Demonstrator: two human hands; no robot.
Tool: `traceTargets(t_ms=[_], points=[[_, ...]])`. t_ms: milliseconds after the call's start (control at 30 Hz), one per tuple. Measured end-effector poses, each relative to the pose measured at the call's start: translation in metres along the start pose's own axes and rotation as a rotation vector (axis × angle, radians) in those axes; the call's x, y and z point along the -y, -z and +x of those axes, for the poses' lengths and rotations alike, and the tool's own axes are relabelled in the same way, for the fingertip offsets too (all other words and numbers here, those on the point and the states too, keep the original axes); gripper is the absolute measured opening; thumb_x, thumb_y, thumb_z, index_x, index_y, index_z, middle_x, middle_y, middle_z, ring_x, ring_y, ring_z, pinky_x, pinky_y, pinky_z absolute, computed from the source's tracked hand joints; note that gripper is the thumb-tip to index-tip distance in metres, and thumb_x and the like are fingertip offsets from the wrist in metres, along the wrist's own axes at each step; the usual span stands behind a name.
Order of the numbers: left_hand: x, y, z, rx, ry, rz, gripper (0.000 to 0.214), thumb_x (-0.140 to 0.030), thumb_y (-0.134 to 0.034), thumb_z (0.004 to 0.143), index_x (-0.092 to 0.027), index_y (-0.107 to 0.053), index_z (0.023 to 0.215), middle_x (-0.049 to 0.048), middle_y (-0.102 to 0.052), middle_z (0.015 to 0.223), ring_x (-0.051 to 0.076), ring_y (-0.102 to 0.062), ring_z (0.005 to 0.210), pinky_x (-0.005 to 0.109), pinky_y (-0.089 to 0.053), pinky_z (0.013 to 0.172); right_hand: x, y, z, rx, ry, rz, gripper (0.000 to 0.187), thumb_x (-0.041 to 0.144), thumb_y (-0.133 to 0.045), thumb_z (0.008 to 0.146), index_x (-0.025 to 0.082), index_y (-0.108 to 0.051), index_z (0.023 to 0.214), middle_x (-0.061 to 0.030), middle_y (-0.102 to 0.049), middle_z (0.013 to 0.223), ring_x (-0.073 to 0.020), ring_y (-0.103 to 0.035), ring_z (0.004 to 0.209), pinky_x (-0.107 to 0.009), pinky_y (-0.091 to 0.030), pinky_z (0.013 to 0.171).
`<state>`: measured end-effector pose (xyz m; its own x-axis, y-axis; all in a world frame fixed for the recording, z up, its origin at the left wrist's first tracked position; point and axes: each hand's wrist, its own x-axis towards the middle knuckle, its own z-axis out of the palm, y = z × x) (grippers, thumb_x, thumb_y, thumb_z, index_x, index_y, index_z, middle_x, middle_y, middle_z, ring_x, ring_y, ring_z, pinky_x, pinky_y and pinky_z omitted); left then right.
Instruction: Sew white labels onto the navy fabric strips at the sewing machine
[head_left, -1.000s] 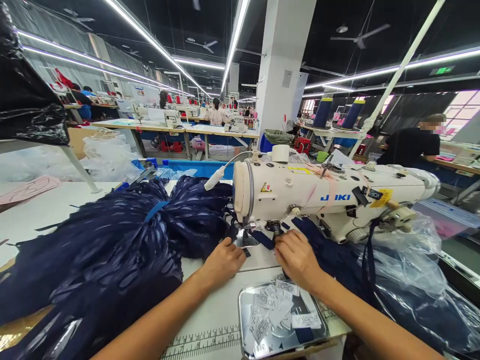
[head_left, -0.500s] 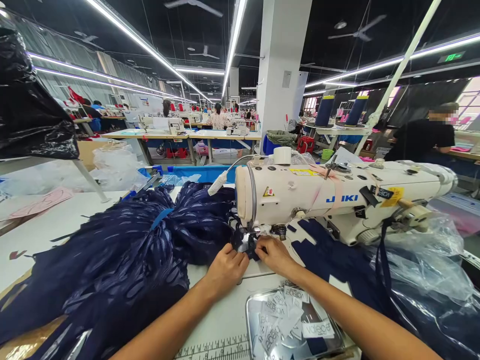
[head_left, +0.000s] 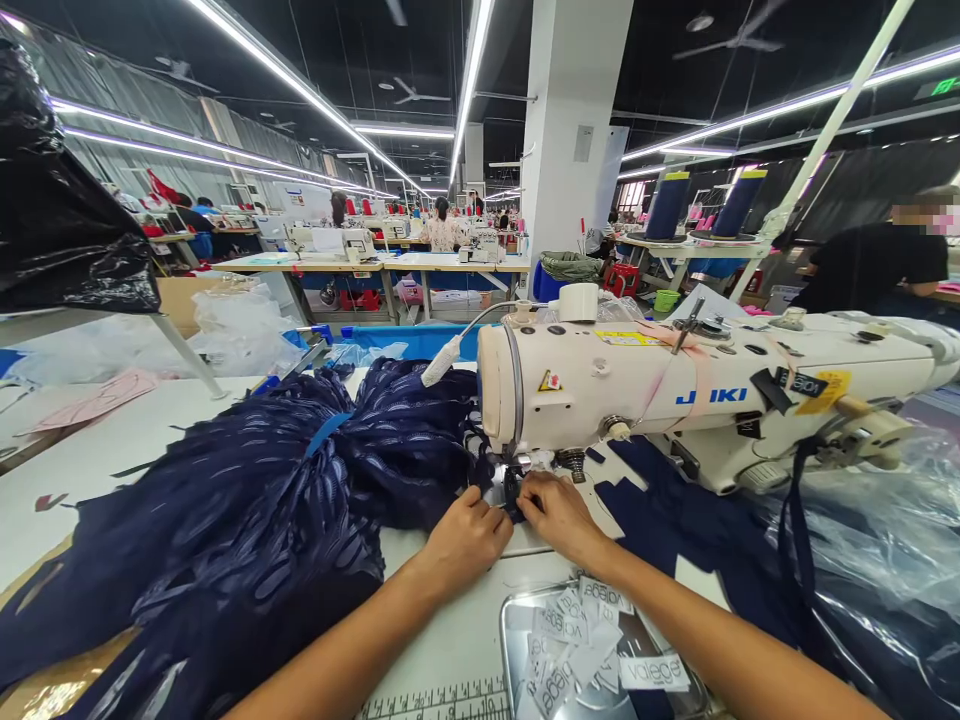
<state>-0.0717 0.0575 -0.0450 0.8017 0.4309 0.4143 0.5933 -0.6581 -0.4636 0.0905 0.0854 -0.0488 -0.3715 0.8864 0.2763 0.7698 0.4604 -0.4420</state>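
Observation:
Both hands are at the needle end of a white sewing machine (head_left: 600,380). My left hand (head_left: 469,538) is closed, knuckles up, at the near side of the presser foot, with dark navy fabric at its fingertips. Beside it, my right hand (head_left: 561,515) pinches a small dark fabric piece (head_left: 511,498) close to the foot. The needle and the exact edge of the piece are hard to make out. To the left lies a big bundle of navy garment pieces (head_left: 247,500), gathered by a blue tie (head_left: 328,433) and reaching up to the machine head.
A metal tray (head_left: 510,640) of white printed labels (head_left: 574,640) sits below my right forearm. Navy fabric pieces (head_left: 660,500) and clear plastic (head_left: 870,520) lie right. A ruler scale (head_left: 442,700) marks the front. Two thread cones (head_left: 667,208) stand behind; a person in black (head_left: 870,265) is at far right.
The view has shifted slightly, so the machine and tray sit a little further right. Both hands stay at the presser foot, with little change in their grip.

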Motion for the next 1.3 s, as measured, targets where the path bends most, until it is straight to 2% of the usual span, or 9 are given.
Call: traceTargets(t_ms=[233,333,433,500,633,767,967,1167,1300], points=[[-0.001,-0.002,0.000,0.054,0.006,-0.035,0.016,-0.003,-0.042,0.078,-0.013,-0.049,0.067,0.0016,-0.053,0.057,0.014,-0.045,0.049,0.031,-0.027,0.057,-0.001,0.012,-0.008,0.038,0.122,0.140,0.018,0.012,-0.049,0.081,0.021,-0.065,0.079,0.0005,-0.062,0.083,-0.0128,-0.057,0.080,-0.025,-0.041,0.072],[-0.002,-0.003,0.001,0.088,0.019,-0.069,0.016,-0.004,-0.043,0.078,-0.013,-0.050,0.067,0.0018,-0.052,0.056,0.014,-0.045,0.049,0.031,-0.027,0.057,0.007,0.013,-0.017,0.049,0.211,-0.079,0.019,0.009,-0.051,0.078,0.021,-0.065,0.082,-0.0028,-0.061,0.090,-0.0170,-0.055,0.084,-0.030,-0.042,0.073],[-0.002,0.000,0.002,0.119,0.037,-0.096,0.016,-0.006,-0.045,0.079,-0.013,-0.051,0.066,0.0019,-0.051,0.056,0.014,-0.045,0.050,0.031,-0.028,0.057,0.019,0.007,-0.025,0.050,0.324,-0.423,0.017,0.005,-0.052,0.073,0.014,-0.064,0.082,-0.0103,-0.059,0.087,-0.0223,-0.054,0.080,-0.034,-0.042,0.066],[0.001,0.007,0.002,0.138,0.051,-0.120,0.016,-0.009,-0.047,0.080,-0.013,-0.051,0.065,0.0027,-0.053,0.059,0.015,-0.047,0.053,0.031,-0.030,0.057,0.024,0.003,-0.027,0.062,0.384,-0.542,0.015,0.003,-0.053,0.071,0.010,-0.063,0.079,-0.0129,-0.058,0.082,-0.0231,-0.053,0.077,-0.034,-0.043,0.063],[0.010,0.021,-0.005,0.149,0.038,-0.215,0.011,-0.014,-0.051,0.080,-0.015,-0.053,0.069,0.0049,-0.058,0.078,0.018,-0.052,0.073,0.032,-0.035,0.065,0.015,0.008,-0.019,0.119,0.535,-0.584,0.013,0.004,-0.053,0.071,0.010,-0.063,0.076,-0.0121,-0.058,0.079,-0.0216,-0.053,0.075,-0.032,-0.045,0.063],[0.012,0.018,-0.009,0.122,0.039,-0.325,0.007,-0.015,-0.050,0.081,-0.015,-0.056,0.079,0.0065,-0.060,0.097,0.018,-0.053,0.091,0.031,-0.040,0.078,-0.009,0.021,-0.007,0.121,0.706,-0.570,0.026,0.002,-0.050,0.072,0.009,-0.061,0.095,-0.0120,-0.060,0.095,-0.0203,-0.055,0.083,-0.030,-0.047,0.071],[-0.002,0.000,0.003,0.136,0.142,-0.365,0.010,-0.008,-0.049,0.078,-0.014,-0.056,0.081,0.0072,-0.062,0.094,0.018,-0.057,0.087,0.031,-0.045,0.081,-0.030,0.025,-0.001,0.070,0.716,-0.573,0.038,0.001,-0.044,0.075,0.011,-0.056,0.110,-0.0118,-0.059,0.110,-0.0199,-0.059,0.085,-0.029,-0.051,0.069],[-0.013,-0.005,0.010,0.047,0.198,-0.315,0.009,-0.009,-0.053,0.074,-0.013,-0.056,0.081,0.0079,-0.063,0.090,0.020,-0.057,0.088,0.033,-0.046,0.083,-0.038,0.024,0.000,0.006,0.758,-0.500,0.038,0.001,-0.041,0.077,0.008,-0.056,0.111,-0.0127,-0.060,0.110,-0.0196,-0.060,0.088,-0.027,-0.052,0.068],[-0.014,-0.006,0.012,0.053,0.209,-0.318,0.010,-0.007,-0.051,0.073,-0.013,-0.056,0.078,0.0074,-0.062,0.087,0.020,-0.057,0.088,0.033,-0.046,0.084,-0.039,0.023,0.002,-0.058,0.781,-0.484,0.037,0.000,-0.038,0.077,0.007,-0.057,0.108,-0.0122,-0.062,0.107,-0.0182,-0.061,0.087,-0.027,-0.052,0.072]])
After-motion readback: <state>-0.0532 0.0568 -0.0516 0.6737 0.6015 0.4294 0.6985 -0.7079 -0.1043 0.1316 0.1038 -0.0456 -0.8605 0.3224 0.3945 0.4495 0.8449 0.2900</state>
